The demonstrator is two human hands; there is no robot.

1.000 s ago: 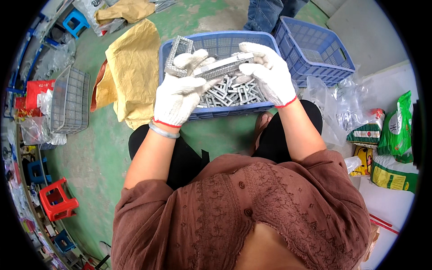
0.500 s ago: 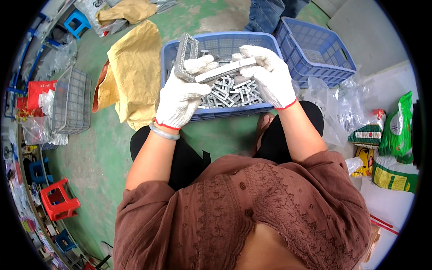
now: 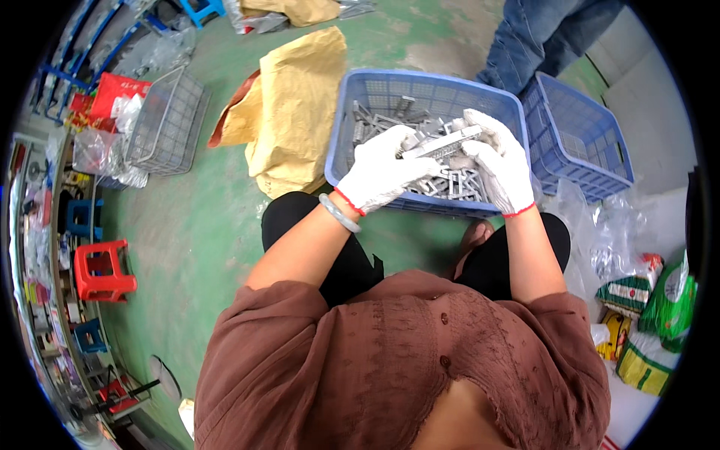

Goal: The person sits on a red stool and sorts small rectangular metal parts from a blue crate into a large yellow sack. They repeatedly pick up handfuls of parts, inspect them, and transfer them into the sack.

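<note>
A long, narrow grey metal piece [image 3: 448,142] is held at a slant above the blue plastic basket [image 3: 429,78]. My right hand [image 3: 504,166], in a white knit glove with a red cuff, grips its right end between thumb and fingers. My left hand [image 3: 379,171], gloved the same way, curls about its left end, thumb on the near side. Some left fingertips are hidden behind the piece. Below and beyond both hands, many loose grey metal parts [image 3: 461,184] lie jumbled in the basket, with larger frame-like pieces toward its far left.
A yellow sack [image 3: 300,112] lies left of the basket. At right stand a second blue basket [image 3: 581,139] and clear plastic bags [image 3: 619,232]. Someone in jeans [image 3: 529,41] is beyond the basket. Farther left are a grey crate [image 3: 169,124] and a red stool [image 3: 103,271].
The open rectangular metal frame has left my left hand, which has moved to the end of the long piece. Both hands are lower over the basket; the whole view has shifted.
</note>
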